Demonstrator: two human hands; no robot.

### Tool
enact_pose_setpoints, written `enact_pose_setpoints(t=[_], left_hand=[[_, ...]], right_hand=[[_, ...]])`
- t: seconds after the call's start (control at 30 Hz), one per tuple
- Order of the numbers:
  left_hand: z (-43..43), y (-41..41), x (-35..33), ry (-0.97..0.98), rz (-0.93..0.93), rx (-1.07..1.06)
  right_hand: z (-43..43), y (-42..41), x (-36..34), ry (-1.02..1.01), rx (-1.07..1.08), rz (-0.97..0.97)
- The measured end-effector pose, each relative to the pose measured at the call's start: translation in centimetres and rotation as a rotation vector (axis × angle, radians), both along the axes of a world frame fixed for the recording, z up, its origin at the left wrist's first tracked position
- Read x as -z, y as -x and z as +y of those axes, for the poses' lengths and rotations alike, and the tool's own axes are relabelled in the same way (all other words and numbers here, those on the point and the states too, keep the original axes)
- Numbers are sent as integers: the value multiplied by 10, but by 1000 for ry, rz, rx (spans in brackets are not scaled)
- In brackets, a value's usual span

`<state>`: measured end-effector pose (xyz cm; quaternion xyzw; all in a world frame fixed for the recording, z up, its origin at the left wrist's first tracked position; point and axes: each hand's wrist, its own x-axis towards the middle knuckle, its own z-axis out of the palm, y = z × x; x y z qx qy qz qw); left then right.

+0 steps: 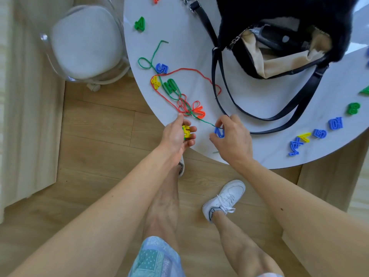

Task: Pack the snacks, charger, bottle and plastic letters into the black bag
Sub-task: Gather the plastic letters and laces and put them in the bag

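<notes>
Both forearms are bare from the bottom edge of the view to the wrists, with no sleeve, watch or ring showing on the left hand (pixel 175 134) or the right hand (pixel 232 136), and a small dark mole sits on the right forearm. The person wears shorts (pixel 157 258) in a pale patchwork print of light blue, teal and lilac, with a small dotted pattern on some patches. The legs below are bare, and the feet are in low white lace-up sneakers (pixel 223 198) with white laces and a thin dark line along the side; the other shoe is mostly hidden behind the left wrist
</notes>
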<state>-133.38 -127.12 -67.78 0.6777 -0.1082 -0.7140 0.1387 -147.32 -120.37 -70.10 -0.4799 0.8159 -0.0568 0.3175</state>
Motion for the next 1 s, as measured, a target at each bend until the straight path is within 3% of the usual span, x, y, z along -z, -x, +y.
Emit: enact_pose_setpoints(t=[0.07, 0.17, 0.27, 0.33, 0.4, 0.5, 0.57, 0.67, 0.83, 1.0], left_hand=[[-2, 1, -1, -31, 38, 6], [-8, 2, -6, -109, 265, 72], [-16, 4, -12, -149, 446, 12], [-23, 5, -12, -142, 430, -67], [-33, 1, -7, -119, 323, -113], [-48, -9, 5, -15, 119, -38], [-57, -19, 11, 177, -101, 242], [-70, -38, 20, 566, -449, 776], [-98, -47, 27, 865, -613, 955], [-146, -48, 37, 896, -780, 1140]], right_hand=[[-12, 0, -13, 127, 58, -158], [-30, -11, -36, 258, -21, -395], [-42, -22, -48, 250, -167, -350], [-50, -24, -50, 242, -295, -252], [-58, -25, -48, 255, -365, -223], [-63, -23, -37, 290, -122, -368], [-65, -21, -24, 203, -58, -259], [-66, -25, -5, -40, -218, -14], [-76, -42, 11, -39, -278, 30], [-104, -53, 8, 44, -180, -76]])
